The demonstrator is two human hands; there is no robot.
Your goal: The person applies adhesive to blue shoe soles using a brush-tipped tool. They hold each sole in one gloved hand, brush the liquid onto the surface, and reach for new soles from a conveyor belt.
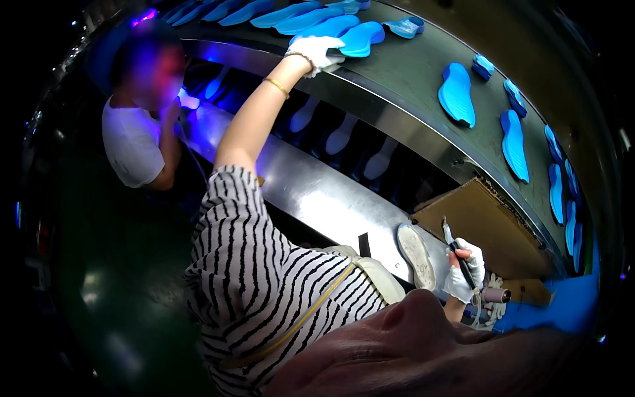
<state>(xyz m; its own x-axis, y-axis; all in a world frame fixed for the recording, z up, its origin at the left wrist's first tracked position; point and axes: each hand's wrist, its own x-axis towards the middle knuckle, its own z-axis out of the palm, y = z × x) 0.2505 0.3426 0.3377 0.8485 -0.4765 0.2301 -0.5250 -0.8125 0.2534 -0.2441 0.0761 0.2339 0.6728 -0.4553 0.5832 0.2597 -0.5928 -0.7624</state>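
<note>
My left hand (319,54), in a white glove, reaches out to the near edge of the belt. Its fingers close on the end of a blue shoe sole (361,40); their tips are partly hidden. Low on the right, my right hand (465,270) wears a white glove with bare fingertips. It grips a slim pen-like tool (448,233) with a black handle and a metal neck, its tip pointing up and away. A thin tube seems to trail from the tool's lower end. Just left of that hand, a pale grey shoe sole (417,257) lies on the metal bench.
Several blue soles (456,94) lie along the dark belt (413,69). Under it, a shelf holds several pale soles (338,135). A cardboard sheet (489,225) leans by the metal bench (311,188), near a pinkish spool (495,295). A co-worker (135,145) sits at the left.
</note>
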